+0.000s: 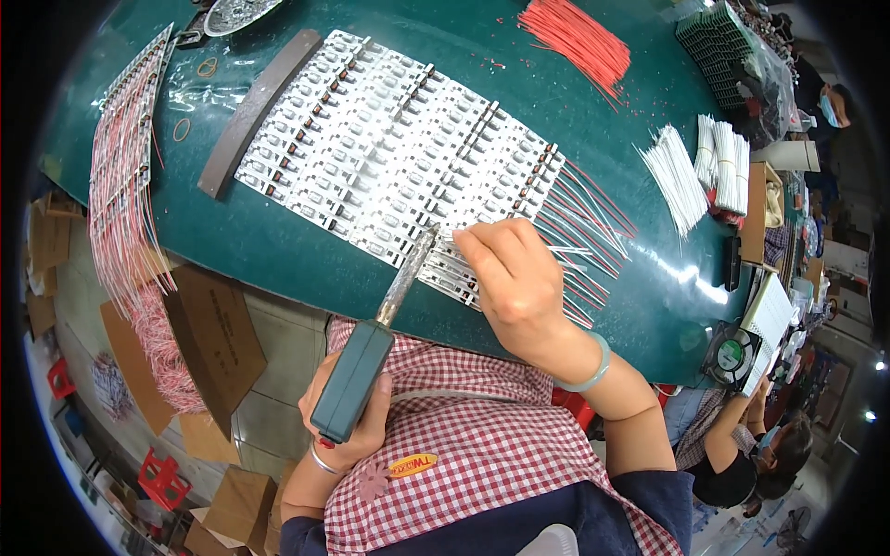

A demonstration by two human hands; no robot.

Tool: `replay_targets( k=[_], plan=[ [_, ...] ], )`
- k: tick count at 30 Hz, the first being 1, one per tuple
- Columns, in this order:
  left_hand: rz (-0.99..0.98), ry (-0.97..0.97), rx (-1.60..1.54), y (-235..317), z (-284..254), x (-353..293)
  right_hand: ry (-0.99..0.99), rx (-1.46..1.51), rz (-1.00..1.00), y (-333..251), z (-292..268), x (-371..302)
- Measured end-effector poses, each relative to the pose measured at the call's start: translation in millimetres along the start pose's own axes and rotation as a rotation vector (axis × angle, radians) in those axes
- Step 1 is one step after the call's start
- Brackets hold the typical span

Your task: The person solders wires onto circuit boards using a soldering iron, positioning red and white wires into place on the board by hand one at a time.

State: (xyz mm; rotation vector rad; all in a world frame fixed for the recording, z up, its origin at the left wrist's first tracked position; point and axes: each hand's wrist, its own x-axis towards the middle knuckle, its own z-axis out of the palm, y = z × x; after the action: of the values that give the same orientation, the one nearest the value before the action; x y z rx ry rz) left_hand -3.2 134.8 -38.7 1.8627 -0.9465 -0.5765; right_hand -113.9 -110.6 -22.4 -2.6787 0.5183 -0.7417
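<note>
My left hand (374, 417) is wrapped round the dark green handle of a soldering iron (352, 382). Its long metal barrel slants up and away, with the tip touching or just above a panel of small white circuit boards (371, 139). Close to that tip, my right hand (519, 287) is closed in a pinch over the panel's near right part. What the pinch holds is too small to make out. Red and white wires (593, 218) fan out from the panel's right edge, some partly hidden behind my right hand.
A dark curved bar (260, 111) lies along the panel's left edge. Another wired board strip (130, 148) hangs over the table's left end, above a cardboard box (218, 343). Red wires (579, 42) and white wires (675, 181) lie further off. A co-worker (742, 454) sits at right.
</note>
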Motion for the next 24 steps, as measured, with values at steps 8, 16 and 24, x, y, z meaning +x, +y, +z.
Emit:
replay_targets(
  k=[8,16,24],
  plan=[
    [0.097,-0.046,0.082,18,-1,23,0.007,-0.029,0.005,10,9,-2],
    [0.183,-0.011,0.094,22,4,34,-0.003,-0.02,0.006,11,8,-2],
    [0.171,-0.033,0.093,23,0,33,-0.034,-0.044,-0.051,13,8,-3]
  ],
)
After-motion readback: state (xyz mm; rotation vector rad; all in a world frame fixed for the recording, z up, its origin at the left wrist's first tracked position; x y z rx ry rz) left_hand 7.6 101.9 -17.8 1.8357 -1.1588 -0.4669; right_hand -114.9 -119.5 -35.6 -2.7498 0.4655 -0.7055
